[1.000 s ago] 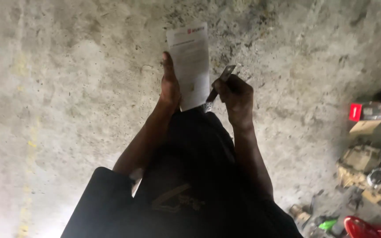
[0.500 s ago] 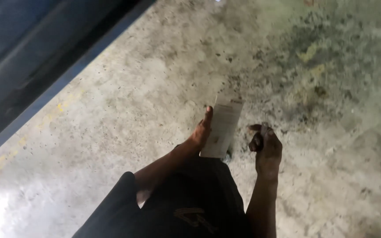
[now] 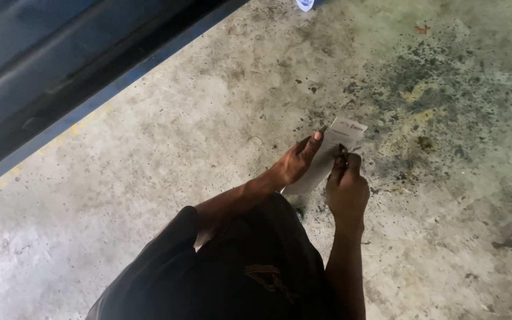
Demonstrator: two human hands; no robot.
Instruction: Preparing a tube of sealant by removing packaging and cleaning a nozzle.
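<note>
Nearest is the person's dark shirt [image 3: 250, 278]. Beyond it, the left hand [image 3: 294, 163] grips the left edge of a white paper packet [image 3: 330, 151], thumb up along its face. The right hand [image 3: 346, 186], just right, is curled closed on the packet's right edge. Below lies stained concrete floor [image 3: 445, 118]; far left runs a dark blue vehicle sill [image 3: 78, 71].

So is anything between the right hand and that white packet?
Nothing visible. The left hand holds the white packet from its left side, and the right hand already touches its right edge with the fingers, above stained concrete floor.
</note>
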